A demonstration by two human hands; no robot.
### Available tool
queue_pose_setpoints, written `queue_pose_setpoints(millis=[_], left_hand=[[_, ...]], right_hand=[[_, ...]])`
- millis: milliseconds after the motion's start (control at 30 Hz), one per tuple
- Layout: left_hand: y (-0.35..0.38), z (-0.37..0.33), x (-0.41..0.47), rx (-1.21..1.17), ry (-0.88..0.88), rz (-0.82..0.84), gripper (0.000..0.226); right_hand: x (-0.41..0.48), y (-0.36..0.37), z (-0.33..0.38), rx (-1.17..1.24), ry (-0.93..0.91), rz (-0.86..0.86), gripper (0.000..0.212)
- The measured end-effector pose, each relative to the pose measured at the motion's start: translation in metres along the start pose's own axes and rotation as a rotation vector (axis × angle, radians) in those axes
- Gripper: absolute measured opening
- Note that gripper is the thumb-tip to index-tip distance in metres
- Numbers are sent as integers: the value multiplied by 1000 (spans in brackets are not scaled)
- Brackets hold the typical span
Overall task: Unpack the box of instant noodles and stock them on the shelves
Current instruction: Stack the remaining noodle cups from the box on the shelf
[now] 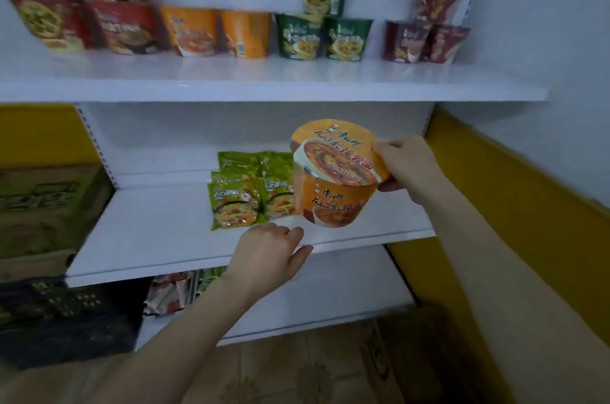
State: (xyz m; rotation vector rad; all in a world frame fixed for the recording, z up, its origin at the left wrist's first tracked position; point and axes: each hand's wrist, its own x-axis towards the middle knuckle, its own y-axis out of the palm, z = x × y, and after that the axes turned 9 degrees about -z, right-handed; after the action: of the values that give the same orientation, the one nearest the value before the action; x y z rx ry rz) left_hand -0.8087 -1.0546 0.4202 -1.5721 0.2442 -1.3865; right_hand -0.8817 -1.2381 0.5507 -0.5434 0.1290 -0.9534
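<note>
Your right hand (404,165) gripping tilted orange noodle cup (330,202), fingers (386,146) clasping rim; lid (333,152) reading 排骨面. Your left hand (267,253) resting at shelf (158,238) edge, fingers (297,233) relaxed, empty.

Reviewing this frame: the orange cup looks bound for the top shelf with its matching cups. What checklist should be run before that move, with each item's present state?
1. Grip: the right hand holds the orange cup by its lid rim and side: ok.
2. Cup upright: it is tilted, lid toward the camera: not ok.
3. Landing spot: nothing sits on the two shelved orange cups on the top shelf: ok.
4. Left hand free: it rests on the middle shelf edge, holding nothing: ok.
5. Lid seal intact: cannot tell.
</note>
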Motion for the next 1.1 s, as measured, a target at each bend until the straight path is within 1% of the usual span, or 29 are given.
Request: queue_pose_setpoints(millis=[67,200,300,333,433,500,533,600,767,933,1033,1100], left_hand=[[-16,31,-14,29,-39,-11,41],[-50,96,-46,96,-85,-55,40],[-73,146,-66,135,-103,-96,39],[-80,162,-71,144,-108,-102,40],[-94,201,-77,193,-114,-122,43],[-101,221,-74,195,-121,-147,42],[-104,230,-71,184,-121,-160,42],[-107,244,-61,165,-112,-188,41],[-103,270,-19,173,-125,-230,43],[-83,286,44,164,-89,-273,44],[-66,292,88,196,-92,-274,43],[-54,298,116,210,-82,-278,41]], right_hand=[[-10,27,29,15,-44,45,37],[-34,80,91,29,-100,102,27],[-48,114,135,62,-137,107,34],[-50,123,148,75,-139,112,32],[-54,147,180,130,-165,121,18],[-52,159,198,171,-179,118,16],[-49,163,205,182,-186,115,18],[-41,169,218,189,-202,105,22],[-4,177,246,207,-218,32,22],[49,178,267,208,-247,-44,13],[89,176,280,209,-296,-36,17],[117,176,290,215,-307,-25,16]])
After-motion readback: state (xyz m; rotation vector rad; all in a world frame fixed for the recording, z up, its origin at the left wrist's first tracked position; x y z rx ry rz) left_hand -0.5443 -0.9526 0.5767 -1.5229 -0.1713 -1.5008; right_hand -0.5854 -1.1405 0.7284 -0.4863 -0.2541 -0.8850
